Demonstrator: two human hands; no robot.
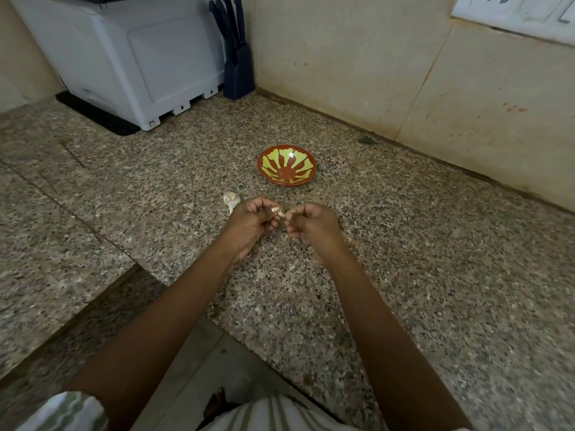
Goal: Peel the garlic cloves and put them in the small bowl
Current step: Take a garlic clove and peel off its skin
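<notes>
Both the left hand (pixel 252 223) and right hand (pixel 306 225) pinch one garlic clove (pixel 281 213) above the counter (pixel 404 275), short of the small bowl (pixel 286 169); slippery skin could make it drop.

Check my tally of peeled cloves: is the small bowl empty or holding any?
Empty. The small bowl shows only its bare red and yellow pattern; no cloves inside.

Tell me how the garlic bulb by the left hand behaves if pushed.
The garlic bulb looks small and papery, so probably light. Its rounded body would likely roll or wobble on the smooth counter rather than slide straight.
</notes>
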